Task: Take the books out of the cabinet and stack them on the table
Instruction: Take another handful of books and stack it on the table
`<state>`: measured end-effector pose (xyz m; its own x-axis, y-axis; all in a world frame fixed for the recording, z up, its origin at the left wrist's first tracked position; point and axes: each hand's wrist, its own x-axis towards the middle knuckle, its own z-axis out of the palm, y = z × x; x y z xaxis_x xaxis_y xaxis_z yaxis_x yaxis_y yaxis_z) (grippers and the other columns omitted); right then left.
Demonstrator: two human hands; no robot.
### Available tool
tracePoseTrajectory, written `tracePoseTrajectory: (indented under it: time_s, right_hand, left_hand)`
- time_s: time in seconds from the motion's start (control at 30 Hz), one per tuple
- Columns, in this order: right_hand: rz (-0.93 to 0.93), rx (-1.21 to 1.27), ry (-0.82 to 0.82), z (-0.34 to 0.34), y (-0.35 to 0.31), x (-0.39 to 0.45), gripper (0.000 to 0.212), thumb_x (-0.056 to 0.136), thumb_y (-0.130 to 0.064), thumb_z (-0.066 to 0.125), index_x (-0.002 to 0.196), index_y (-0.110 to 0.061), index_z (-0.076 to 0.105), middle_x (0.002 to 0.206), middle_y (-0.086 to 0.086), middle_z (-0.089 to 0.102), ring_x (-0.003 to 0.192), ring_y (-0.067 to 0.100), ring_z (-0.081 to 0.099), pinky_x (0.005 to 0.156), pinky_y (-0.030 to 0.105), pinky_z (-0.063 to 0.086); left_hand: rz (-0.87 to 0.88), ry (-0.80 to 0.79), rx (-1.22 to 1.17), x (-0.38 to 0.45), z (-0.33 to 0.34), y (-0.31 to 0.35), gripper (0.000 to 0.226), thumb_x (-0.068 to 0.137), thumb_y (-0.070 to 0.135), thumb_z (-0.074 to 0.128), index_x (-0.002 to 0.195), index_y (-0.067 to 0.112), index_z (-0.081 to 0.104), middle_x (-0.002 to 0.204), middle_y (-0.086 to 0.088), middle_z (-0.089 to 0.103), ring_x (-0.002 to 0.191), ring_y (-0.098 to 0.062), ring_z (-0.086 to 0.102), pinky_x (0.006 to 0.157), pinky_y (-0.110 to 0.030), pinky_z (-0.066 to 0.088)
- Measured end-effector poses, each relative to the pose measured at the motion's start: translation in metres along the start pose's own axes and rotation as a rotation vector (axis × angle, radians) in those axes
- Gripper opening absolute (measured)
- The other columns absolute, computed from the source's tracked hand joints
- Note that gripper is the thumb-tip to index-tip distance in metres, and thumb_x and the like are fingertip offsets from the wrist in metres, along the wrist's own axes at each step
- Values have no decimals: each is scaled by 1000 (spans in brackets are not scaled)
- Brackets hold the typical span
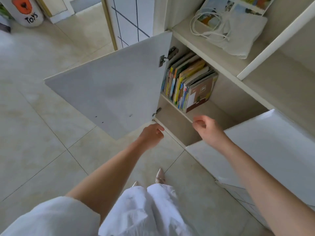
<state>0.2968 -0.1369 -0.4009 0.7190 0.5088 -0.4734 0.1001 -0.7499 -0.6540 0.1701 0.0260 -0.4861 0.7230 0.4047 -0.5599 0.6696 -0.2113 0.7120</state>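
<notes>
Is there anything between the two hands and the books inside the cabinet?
Nothing visible. The cabinet door is swung wide open to the left, so the books stand exposed on their shelf. The left hand and right hand hover empty below and in front of them.

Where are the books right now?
In the head view, the books stand upright in a row on the upper shelf inside the open cabinet, just right of the open door, above and beyond both hands, which hold nothing.

Multicoloured books (pixel 185 80), pale grey cabinet door (pixel 110 86), beige floor tiles (pixel 42 150), white trousers (pixel 144 210)
</notes>
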Motion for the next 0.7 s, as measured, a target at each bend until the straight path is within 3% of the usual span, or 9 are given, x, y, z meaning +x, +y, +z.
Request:
tracePoseTrajectory:
  time_s: [0.07, 0.17, 0.23, 0.33, 0.47, 0.6, 0.7]
  right_hand:
    - [22, -4, -30, -7, 0, 28, 32, 97, -26, 50, 128, -17, 52, 116, -1, 58, 104, 17, 55, 80, 28, 46]
    - [77, 59, -63, -11, -2, 68, 35, 97, -24, 50, 130, -15, 49, 111, -1, 59, 106, 19, 57, 94, 39, 51]
    - [142, 104, -79, -9, -5, 95, 37, 98, -25, 49, 133, -15, 46, 113, -2, 57, 107, 19, 56, 92, 39, 53]
    - [164, 61, -102, -5, -8, 121, 41, 97, -29, 48, 137, -17, 44, 132, 2, 51, 112, 20, 55, 91, 38, 54]
    - [159, 20, -97, -4, -8, 155, 46, 97, -35, 50, 138, -15, 44, 131, 5, 52, 113, 22, 56, 92, 40, 53]
    - [345, 230, -80, -6, -9, 195, 46, 93, -41, 56, 132, -19, 47, 129, 9, 55, 110, 26, 58, 80, 37, 54]
    - [422, 431, 37, -8, -7, 222, 53, 92, -37, 60, 136, -21, 36, 125, 11, 51, 107, 29, 56, 93, 50, 51]
  left_hand:
    - [-10, 39, -22, 15, 8, 4, 27, 89, 18, 49, 110, 28, 63, 114, 4, 62, 75, -9, 59, 57, -19, 45]
    - [-1, 68, -55, 41, 20, 8, 28, 89, 13, 55, 115, 22, 63, 116, 3, 63, 82, -12, 56, 63, -20, 43]
    - [-12, 57, -96, 62, 27, 10, 31, 88, 11, 57, 118, 20, 61, 120, 2, 62, 90, -14, 58, 67, -22, 45]
    - [-4, 49, -123, 85, 30, 18, 37, 89, 11, 57, 126, 18, 56, 127, -1, 59, 110, -18, 57, 83, -27, 46]
    - [26, 83, -163, 121, 29, 31, 42, 90, 10, 57, 131, 16, 51, 133, -3, 56, 117, -20, 54, 86, -26, 41]
    - [56, 114, -142, 160, 34, 34, 42, 90, 9, 58, 131, 15, 51, 132, -5, 57, 117, -19, 54, 86, -25, 44]
    - [103, 145, -92, 184, 44, 35, 46, 91, 10, 58, 134, 13, 46, 135, -6, 56, 121, -21, 53, 89, -29, 45]
